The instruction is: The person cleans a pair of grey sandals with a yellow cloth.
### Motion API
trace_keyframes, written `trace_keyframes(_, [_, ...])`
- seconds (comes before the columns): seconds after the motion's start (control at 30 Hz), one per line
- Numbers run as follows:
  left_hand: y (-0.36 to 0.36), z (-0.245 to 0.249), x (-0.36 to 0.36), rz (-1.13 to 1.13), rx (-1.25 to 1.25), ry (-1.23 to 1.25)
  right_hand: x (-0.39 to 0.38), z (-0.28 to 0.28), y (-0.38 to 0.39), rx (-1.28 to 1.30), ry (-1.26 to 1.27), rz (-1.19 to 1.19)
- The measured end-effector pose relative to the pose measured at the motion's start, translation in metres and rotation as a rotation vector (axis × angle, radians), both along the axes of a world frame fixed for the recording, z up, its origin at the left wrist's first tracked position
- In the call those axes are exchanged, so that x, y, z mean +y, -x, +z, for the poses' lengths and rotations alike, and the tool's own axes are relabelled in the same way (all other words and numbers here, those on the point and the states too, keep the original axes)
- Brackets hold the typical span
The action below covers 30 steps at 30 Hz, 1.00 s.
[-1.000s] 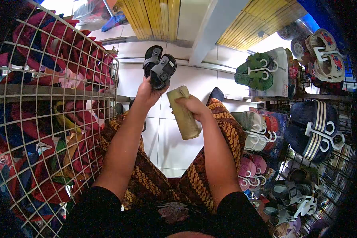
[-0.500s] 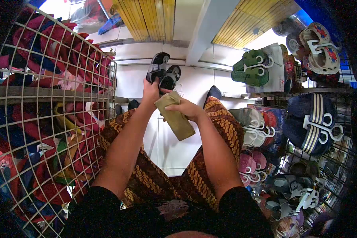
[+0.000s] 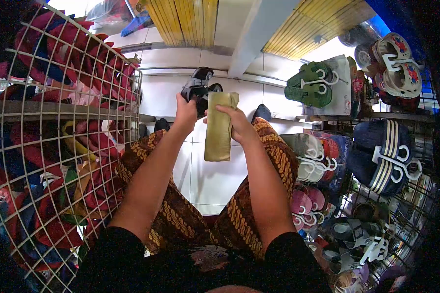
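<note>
So left hand is closed around a pair of black sandals, held up in front, and right hand pinches the top of a flat olive bag just beside them. Sandals aren't in the bag yet; it hangs flat and looks empty.

A pair of black sandals with grey straps is gripped from below in the left hand and raised in front of the body. The two sandals are pressed together, tilted, with their toes pointing up and to the right. Just beside them, an olive-tan bag is held near its top by the right hand. It is flat and long, hangs straight down, and partly covers the sandals.
</note>
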<state>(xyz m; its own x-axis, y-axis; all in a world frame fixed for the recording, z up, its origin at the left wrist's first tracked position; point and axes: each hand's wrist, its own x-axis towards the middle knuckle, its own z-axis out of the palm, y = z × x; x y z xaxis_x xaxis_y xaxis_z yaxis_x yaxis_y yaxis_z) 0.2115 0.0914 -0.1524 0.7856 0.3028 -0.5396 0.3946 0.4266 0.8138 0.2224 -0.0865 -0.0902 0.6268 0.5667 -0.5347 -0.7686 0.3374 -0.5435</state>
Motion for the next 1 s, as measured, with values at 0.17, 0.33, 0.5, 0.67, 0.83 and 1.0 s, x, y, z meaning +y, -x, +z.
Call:
trace_keyframes(0.17, [0.0,-0.017,-0.001,-0.05,0.004,-0.033,0.001,-0.019,-0.006,0.09,-0.099,-0.12])
trace_keyframes(0.33, [0.011,-0.029,-0.011,-0.2,-0.031,0.037,-0.008,-0.018,-0.007,0.029,0.046,-0.031])
trace_keyframes(0.5, [0.004,0.015,-0.006,-0.22,-0.027,0.143,-0.019,0.009,-0.007,0.028,0.024,0.14])
trace_keyframes(0.67, [0.0,0.023,0.002,-0.283,-0.251,0.007,-0.02,0.009,-0.006,0.015,0.0,0.23])
trace_keyframes(0.83, [-0.003,0.037,0.01,-0.187,-0.091,0.499,-0.018,0.008,-0.006,-0.014,0.021,0.236])
trace_keyframes(1.0, [-0.002,0.02,0.01,-0.092,-0.216,0.385,-0.025,-0.012,-0.008,0.038,-0.085,0.084])
